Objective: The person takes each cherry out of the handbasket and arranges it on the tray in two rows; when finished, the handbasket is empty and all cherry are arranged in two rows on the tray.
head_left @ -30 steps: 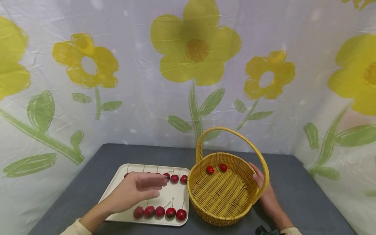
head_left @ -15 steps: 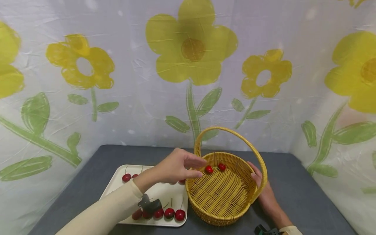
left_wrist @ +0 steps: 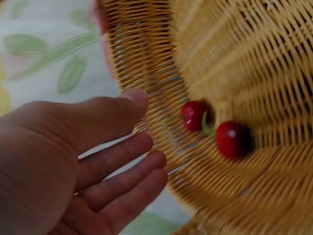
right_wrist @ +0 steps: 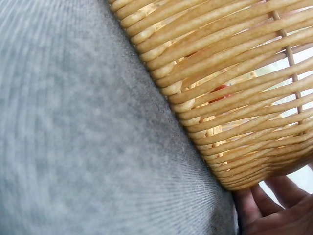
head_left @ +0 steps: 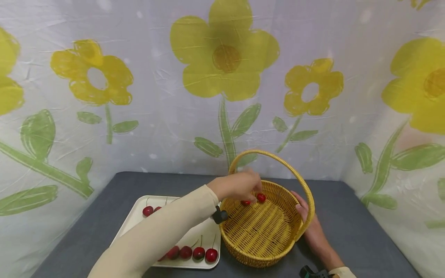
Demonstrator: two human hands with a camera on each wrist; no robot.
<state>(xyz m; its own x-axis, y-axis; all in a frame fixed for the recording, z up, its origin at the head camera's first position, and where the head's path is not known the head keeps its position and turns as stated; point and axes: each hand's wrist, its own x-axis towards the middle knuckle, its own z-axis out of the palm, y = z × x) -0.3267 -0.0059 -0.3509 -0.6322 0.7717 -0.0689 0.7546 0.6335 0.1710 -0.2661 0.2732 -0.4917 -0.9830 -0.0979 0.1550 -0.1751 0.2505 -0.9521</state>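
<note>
In the head view my left hand (head_left: 240, 185) reaches over the left rim of a yellow wicker basket (head_left: 260, 231). Its fingers point down close above two red cherries (head_left: 261, 197) lying on the basket floor. The left wrist view shows that hand (left_wrist: 83, 161) with nothing in it, its fingers loosely extended beside the woven wall; a cherry (left_wrist: 234, 140) with a green stem lies apart from the fingertips. My right hand (head_left: 314, 227) rests along the outside of the basket's right wall, under the arched handle. In the right wrist view, its fingers (right_wrist: 252, 203) lie against the weave.
To the left of the basket lies a white tray (head_left: 128, 226), partly covered by my left sleeve (head_left: 167, 227). Cherries with stems lie on it, such as a front-row cherry (head_left: 211, 255). The dark grey table (head_left: 94, 231) ends at a flower-print curtain (head_left: 156, 135).
My left hand has moved right, from above the tray to inside the basket, and its fingers now point downward. The right hand stays at the basket's side.
</note>
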